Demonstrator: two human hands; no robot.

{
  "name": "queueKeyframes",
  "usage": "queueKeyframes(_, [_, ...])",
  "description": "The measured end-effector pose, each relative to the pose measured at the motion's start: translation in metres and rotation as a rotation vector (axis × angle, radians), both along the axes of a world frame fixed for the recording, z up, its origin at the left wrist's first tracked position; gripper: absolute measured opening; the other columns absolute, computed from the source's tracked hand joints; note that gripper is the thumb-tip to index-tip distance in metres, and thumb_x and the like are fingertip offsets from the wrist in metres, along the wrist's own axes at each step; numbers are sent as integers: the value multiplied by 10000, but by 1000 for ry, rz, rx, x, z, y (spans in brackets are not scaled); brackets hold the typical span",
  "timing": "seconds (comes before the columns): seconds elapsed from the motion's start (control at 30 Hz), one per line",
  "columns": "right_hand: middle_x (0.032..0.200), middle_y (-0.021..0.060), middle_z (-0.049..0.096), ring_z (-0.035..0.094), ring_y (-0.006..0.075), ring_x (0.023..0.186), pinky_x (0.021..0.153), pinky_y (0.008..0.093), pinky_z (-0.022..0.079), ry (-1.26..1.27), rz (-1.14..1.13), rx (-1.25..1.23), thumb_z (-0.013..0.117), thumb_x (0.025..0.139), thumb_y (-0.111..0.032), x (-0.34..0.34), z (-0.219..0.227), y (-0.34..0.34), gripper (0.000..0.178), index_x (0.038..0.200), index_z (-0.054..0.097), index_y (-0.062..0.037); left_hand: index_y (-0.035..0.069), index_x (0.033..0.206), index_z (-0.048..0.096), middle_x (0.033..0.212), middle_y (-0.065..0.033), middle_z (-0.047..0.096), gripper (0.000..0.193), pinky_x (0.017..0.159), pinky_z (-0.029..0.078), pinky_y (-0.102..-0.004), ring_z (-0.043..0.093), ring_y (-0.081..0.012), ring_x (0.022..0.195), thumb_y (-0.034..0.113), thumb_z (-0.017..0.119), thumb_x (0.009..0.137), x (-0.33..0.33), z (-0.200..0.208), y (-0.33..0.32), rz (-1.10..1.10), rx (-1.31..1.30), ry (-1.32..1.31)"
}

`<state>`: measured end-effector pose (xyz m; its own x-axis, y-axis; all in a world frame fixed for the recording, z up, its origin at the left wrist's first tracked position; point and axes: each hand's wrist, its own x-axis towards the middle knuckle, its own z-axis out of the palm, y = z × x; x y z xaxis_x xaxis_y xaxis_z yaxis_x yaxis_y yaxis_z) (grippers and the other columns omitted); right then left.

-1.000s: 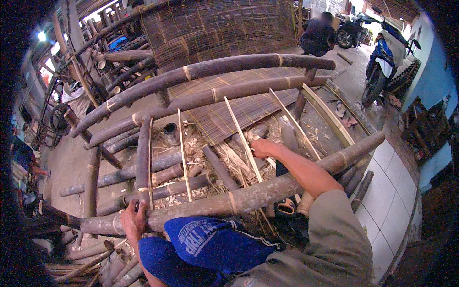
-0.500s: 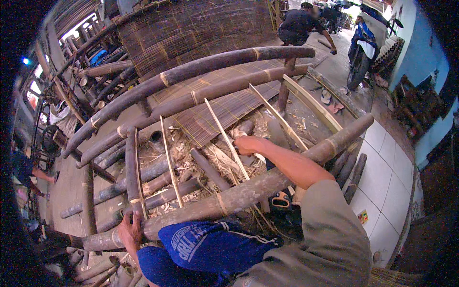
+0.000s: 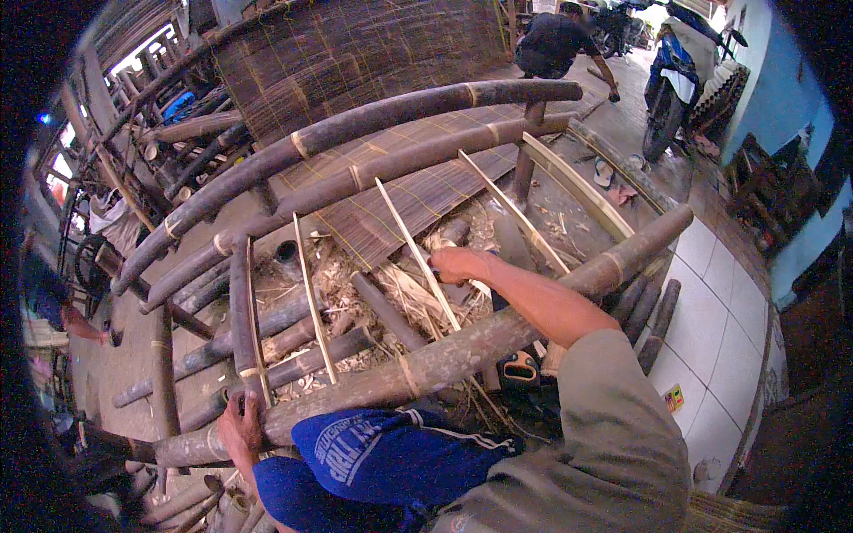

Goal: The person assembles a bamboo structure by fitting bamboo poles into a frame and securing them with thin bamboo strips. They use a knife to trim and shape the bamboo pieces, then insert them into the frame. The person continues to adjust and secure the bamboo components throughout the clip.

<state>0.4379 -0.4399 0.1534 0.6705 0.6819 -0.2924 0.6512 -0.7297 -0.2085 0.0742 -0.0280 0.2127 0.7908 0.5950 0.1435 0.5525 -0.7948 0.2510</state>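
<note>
A bench-like frame of dark bamboo lies before me, its thick near pole (image 3: 498,346) crossing in front of my body. My left hand (image 3: 240,425) wraps over that pole near its left end, beside the joint with a dark crosspiece (image 3: 242,311). Thin pale bamboo slats (image 3: 402,218) span from the near pole to a far pole (image 3: 391,169). Reaching over the near pole, my right hand (image 3: 458,265) is closed against the middle slat. Whatever its fingers hold is hidden.
A woven slat mat (image 3: 409,222) lies beyond the frame, with wood shavings (image 3: 346,289) and bamboo offcuts (image 3: 298,355) underneath. An orange-and-black saw handle (image 3: 522,366) shows below the near pole. Farther off are a crouching person (image 3: 551,44) and a motorbike (image 3: 671,89). White tiles (image 3: 711,302) lie right.
My hands keep nearly the same places on the frame. The view has shifted slightly, and a bystander's foot at the far left has moved a little.
</note>
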Motion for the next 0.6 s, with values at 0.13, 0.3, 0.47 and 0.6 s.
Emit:
queueKeyframes(0.13, [823,283,689,698,427,800,668,512,547,-11,4,32,641,696,-77,0,-3,2,262,907,688,70,90,1133,679,1022,-270,685,509,862,466,-528,630,-473,995,541,526,951,-2,0,0,8,-8,-17])
queueKeyframes(0.3, [820,286,686,695,435,803,665,521,536,56,-27,27,619,687,-76,2,-3,0,257,891,682,68,81,1134,676,1029,-262,688,491,862,468,-526,633,-468,996,514,545,946,-3,6,-5,-10,9,-24])
queueKeyframes(0.47, [796,289,678,694,436,782,641,526,524,22,0,76,599,686,-65,9,-15,-6,253,885,670,73,76,1125,677,1031,-260,688,472,863,469,-520,630,-466,1004,495,553,948,-1,1,-4,-25,8,-60])
queueKeyframes(0.6, [770,273,673,685,429,740,596,530,501,51,-23,24,598,717,-49,-1,1,2,236,916,660,61,79,1124,679,1027,-257,690,482,852,469,-521,632,-458,1002,509,552,948,-4,6,-8,11,-2,-57])
